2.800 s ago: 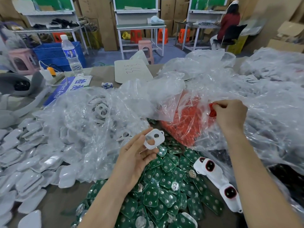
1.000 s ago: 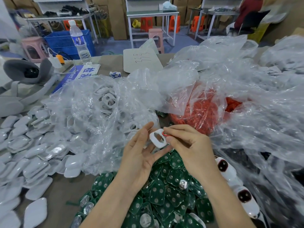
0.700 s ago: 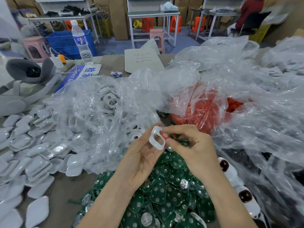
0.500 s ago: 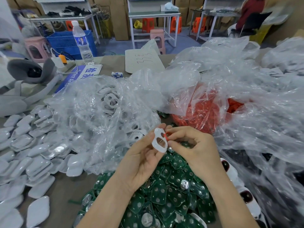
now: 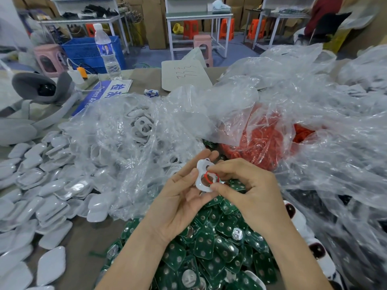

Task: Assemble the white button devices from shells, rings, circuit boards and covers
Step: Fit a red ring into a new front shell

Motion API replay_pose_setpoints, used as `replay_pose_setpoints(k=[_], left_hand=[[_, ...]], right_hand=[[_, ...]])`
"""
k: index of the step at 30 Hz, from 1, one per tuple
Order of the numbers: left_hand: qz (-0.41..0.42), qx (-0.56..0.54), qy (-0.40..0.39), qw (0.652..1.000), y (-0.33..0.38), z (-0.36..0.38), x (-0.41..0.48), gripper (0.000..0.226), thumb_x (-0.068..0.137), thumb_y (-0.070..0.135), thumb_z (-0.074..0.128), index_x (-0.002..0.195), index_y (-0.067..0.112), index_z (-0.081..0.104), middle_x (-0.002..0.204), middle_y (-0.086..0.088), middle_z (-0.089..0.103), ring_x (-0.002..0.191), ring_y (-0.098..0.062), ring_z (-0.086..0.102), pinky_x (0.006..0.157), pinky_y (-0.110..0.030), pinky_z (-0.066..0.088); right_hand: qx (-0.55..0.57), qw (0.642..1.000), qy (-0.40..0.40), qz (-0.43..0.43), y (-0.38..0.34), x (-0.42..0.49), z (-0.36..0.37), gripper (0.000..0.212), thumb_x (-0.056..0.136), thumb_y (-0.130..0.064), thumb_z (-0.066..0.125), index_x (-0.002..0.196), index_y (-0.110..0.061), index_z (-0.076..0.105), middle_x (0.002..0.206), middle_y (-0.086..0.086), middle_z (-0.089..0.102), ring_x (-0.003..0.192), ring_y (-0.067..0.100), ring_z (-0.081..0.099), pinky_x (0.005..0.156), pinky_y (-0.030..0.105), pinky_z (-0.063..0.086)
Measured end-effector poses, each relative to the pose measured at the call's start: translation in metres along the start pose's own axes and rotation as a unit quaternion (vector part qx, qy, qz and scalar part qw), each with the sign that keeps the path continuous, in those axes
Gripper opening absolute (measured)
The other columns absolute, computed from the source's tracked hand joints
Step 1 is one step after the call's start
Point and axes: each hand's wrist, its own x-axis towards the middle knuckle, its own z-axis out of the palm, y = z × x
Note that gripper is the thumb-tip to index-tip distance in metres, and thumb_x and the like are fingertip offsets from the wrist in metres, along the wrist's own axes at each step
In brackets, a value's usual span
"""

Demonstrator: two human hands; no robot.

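Observation:
My left hand (image 5: 178, 197) holds a white shell (image 5: 201, 177) with two holes, upright between thumb and fingers. My right hand (image 5: 249, 189) pinches a thin red ring (image 5: 212, 178) against the shell's lower hole. Below both hands lies a heap of green circuit boards (image 5: 211, 252). A clear bag of red rings (image 5: 266, 141) sits just beyond my right hand. A clear bag of white shells (image 5: 142, 126) lies beyond my left hand. White covers (image 5: 41, 185) are piled at the left. Finished white devices with dark red buttons (image 5: 314, 248) lie at the right, partly behind my forearm.
Crumpled clear plastic bags (image 5: 335, 143) fill the right half of the table. A grey head-mount device (image 5: 41, 91), a water bottle (image 5: 106, 53), a blue-and-white sign (image 5: 104, 91) and a white card (image 5: 186, 74) stand at the back. A person sits at a far bench.
My right hand left the bag of red rings and came to the shell in my left hand. The red ring now lies against the shell's lower hole, and the shell has turned upright.

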Motion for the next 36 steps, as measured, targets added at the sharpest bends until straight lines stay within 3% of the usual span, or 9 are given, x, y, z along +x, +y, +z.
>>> replay_pose_setpoints(k=[5,12,17,22,27,30,36], left_hand=[[-0.005,-0.006,-0.016,1.000,-0.0016,-0.0020,0.0000,0.054,0.071,0.009,0.084,0.122,0.005,0.067,0.131,-0.011,0.063,0.110,-0.022,0.067,0.082,-0.034,0.059],[0.008,0.006,-0.010,1.000,-0.0042,-0.0047,0.0017,0.052,0.072,0.013,0.084,0.121,0.007,0.068,0.134,-0.009,0.062,0.114,-0.020,0.065,0.091,-0.037,0.056],[0.004,0.017,0.008,1.000,-0.0048,-0.0066,0.0016,0.039,0.080,0.012,0.069,0.119,0.010,0.069,0.127,-0.008,0.066,0.108,-0.018,0.066,0.095,-0.035,0.052],[0.003,0.013,-0.007,1.000,-0.0040,-0.0079,0.0020,0.052,0.073,0.014,0.084,0.122,0.008,0.068,0.131,-0.009,0.063,0.110,-0.020,0.066,0.099,-0.038,0.048],[0.000,0.018,-0.008,1.000,-0.0056,-0.0064,0.0017,0.054,0.073,0.017,0.084,0.123,0.009,0.067,0.133,-0.009,0.062,0.113,-0.021,0.065,0.091,-0.035,0.056],[0.001,0.027,-0.014,1.000,-0.0065,-0.0057,0.0017,0.052,0.074,0.019,0.084,0.123,0.011,0.067,0.133,-0.008,0.062,0.115,-0.021,0.064,0.096,-0.036,0.053],[0.002,0.009,-0.003,1.000,-0.0095,-0.0036,0.0012,0.058,0.069,0.017,0.087,0.123,0.009,0.067,0.135,-0.012,0.060,0.113,-0.023,0.065,0.097,-0.039,0.053]], right_hand=[[0.004,1.000,-0.015,-0.007,0.0005,0.0004,-0.0020,0.035,0.074,-0.008,0.079,0.098,-0.033,0.073,0.101,-0.017,0.068,0.095,0.008,0.066,0.085,0.018,0.050],[0.007,0.999,-0.017,-0.029,0.0007,-0.0002,-0.0008,0.031,0.074,-0.013,0.076,0.097,-0.032,0.073,0.100,-0.015,0.066,0.093,0.013,0.066,0.083,0.022,0.052],[0.006,1.000,-0.024,-0.017,0.0032,0.0003,0.0008,0.029,0.073,-0.014,0.075,0.097,-0.029,0.073,0.099,-0.015,0.063,0.091,0.015,0.065,0.082,0.025,0.053],[0.027,0.999,-0.032,-0.001,0.0037,0.0003,0.0018,0.027,0.073,-0.012,0.075,0.097,-0.027,0.073,0.098,-0.013,0.063,0.090,0.017,0.065,0.083,0.029,0.054],[0.055,0.998,-0.035,0.026,0.0041,0.0014,-0.0009,0.032,0.072,-0.005,0.079,0.093,-0.029,0.074,0.096,-0.011,0.065,0.089,0.016,0.065,0.084,0.031,0.054],[0.069,0.996,-0.035,0.032,0.0037,0.0018,-0.0026,0.034,0.072,-0.003,0.080,0.092,-0.031,0.075,0.095,-0.010,0.067,0.087,0.014,0.065,0.083,0.029,0.054],[0.079,0.996,-0.036,0.033,0.0024,0.0029,-0.0040,0.024,0.068,-0.014,0.081,0.089,-0.025,0.077,0.094,-0.007,0.069,0.084,0.013,0.067,0.081,0.023,0.053]])
